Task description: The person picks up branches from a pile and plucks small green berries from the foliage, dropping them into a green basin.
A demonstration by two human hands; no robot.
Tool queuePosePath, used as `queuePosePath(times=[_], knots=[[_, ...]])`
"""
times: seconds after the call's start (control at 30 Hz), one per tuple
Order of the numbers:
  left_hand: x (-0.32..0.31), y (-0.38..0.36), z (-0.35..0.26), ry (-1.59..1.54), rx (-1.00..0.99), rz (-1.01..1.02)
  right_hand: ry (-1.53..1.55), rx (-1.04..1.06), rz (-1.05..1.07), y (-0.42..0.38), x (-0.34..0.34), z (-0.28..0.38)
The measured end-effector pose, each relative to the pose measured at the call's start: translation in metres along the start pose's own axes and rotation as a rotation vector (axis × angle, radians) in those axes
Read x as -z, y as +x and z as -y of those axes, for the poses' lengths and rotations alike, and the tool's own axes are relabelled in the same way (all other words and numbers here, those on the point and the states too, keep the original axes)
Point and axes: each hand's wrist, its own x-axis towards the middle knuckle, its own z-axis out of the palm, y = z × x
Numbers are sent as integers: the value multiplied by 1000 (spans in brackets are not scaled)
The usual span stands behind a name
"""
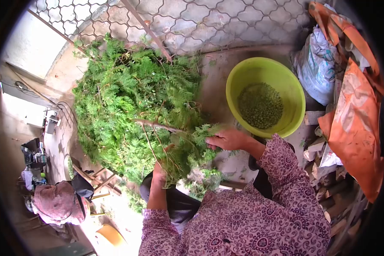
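A large heap of green leafy branches (115, 94) lies on the floor in front of me. My left hand (159, 174) is closed around a leafy branch (160, 126) with a brown stem, at the heap's near edge. To the right, my right hand (227, 140) has its fingers pressed together on a green sprig (205, 133) of the foliage. Just beyond my right hand stands a yellow-green basin (301, 102), with many small round green pieces (260, 106) in its bottom.
Wire mesh (209, 19) runs along the far side. At right are a white sack (318, 64), orange sheeting (354, 128) and stacked wood (341, 192). A person in a pink head covering (59, 202) is at lower left, near a wooden frame (104, 179).
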Motion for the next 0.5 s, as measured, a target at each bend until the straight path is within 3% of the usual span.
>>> queuePosePath(times=[0.03, 0.1, 0.17, 0.23, 0.27, 0.33, 0.43, 0.5], knots=[[-8, -15, -8, 85, -46, 41, 16, 3, 0, -2, -2, -2], [-28, -49, -16, 295, -141, -174, 218, 47, -18, -3, -4, -10], [-54, -89, -29, 713, -274, -477, 208, 81, -3, -4, 0, -13], [-61, -116, -34, 1074, -653, -479, 194, 114, 13, -5, 3, -11], [-96, -132, -53, 1362, -811, -425, 180, 78, 48, -7, 3, -7], [-129, -135, -61, 1476, -1112, -226, 173, 54, 87, -7, -1, -6], [-192, -127, -66, 1738, -1113, 77, 138, 106, 140, -7, -3, -7], [-199, -99, -60, 1880, -1109, 143, -285, 460, 99, -11, 1, 2]])
